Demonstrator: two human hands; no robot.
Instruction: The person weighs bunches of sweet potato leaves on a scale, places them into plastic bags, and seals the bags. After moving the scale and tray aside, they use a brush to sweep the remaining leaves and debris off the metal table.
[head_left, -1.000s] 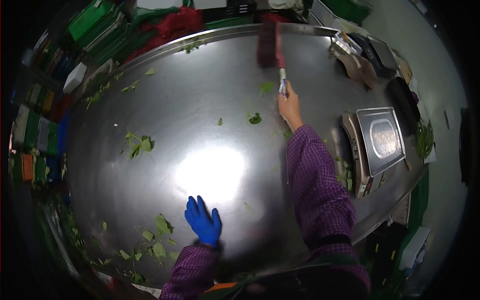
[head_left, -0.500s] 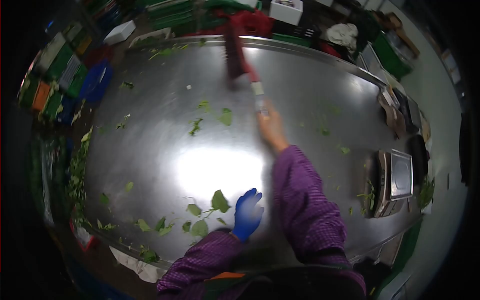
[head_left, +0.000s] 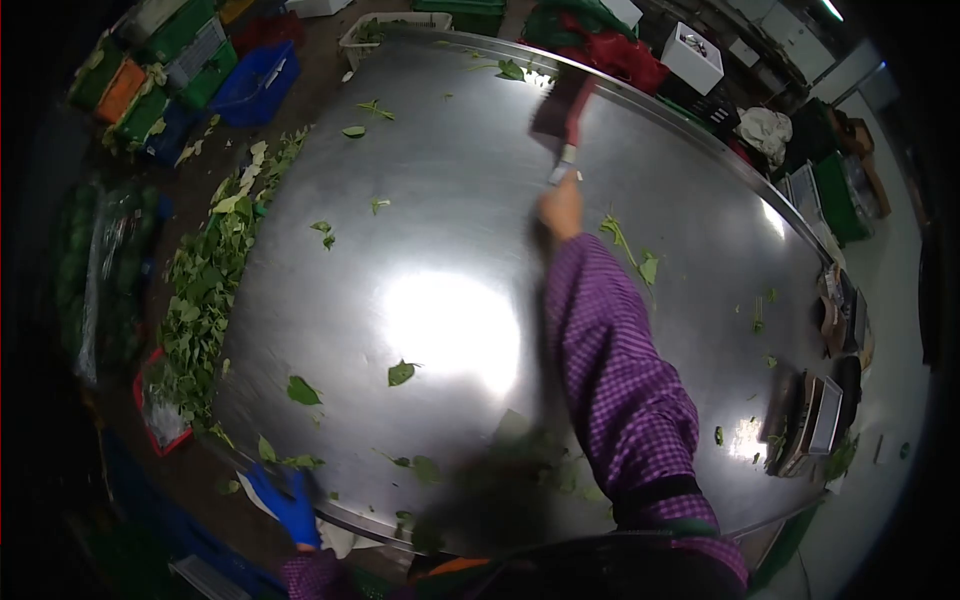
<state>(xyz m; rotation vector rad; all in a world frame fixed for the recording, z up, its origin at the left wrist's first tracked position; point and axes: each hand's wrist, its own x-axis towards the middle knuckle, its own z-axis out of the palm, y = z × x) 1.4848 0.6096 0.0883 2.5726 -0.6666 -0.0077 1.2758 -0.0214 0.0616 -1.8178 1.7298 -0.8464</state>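
Observation:
My right hand (head_left: 561, 207) is wrapped round the pale handle of a red brush (head_left: 572, 112). The brush is blurred and lies over the far part of the metal table (head_left: 330, 290), close to its back rim. My left hand (head_left: 288, 508), in a blue glove, has its fingers spread at the front left edge of the table. Beside it are loose green leaves (head_left: 303, 462). Other leaves (head_left: 304, 391) are scattered over the tabletop, and a leafy sprig (head_left: 622, 240) lies right of my right forearm.
A heap of green leaves (head_left: 200, 300) runs along the left side of the table. A scale (head_left: 822, 415) stands at the right end. Beyond the table are a blue crate (head_left: 257, 84), a white box (head_left: 692, 60) and a red bag (head_left: 615, 58).
My left hand has swung from near my body to the table's front left edge. My right hand keeps the brush, now at the back rim. The view has shifted, and several leaves lie differently.

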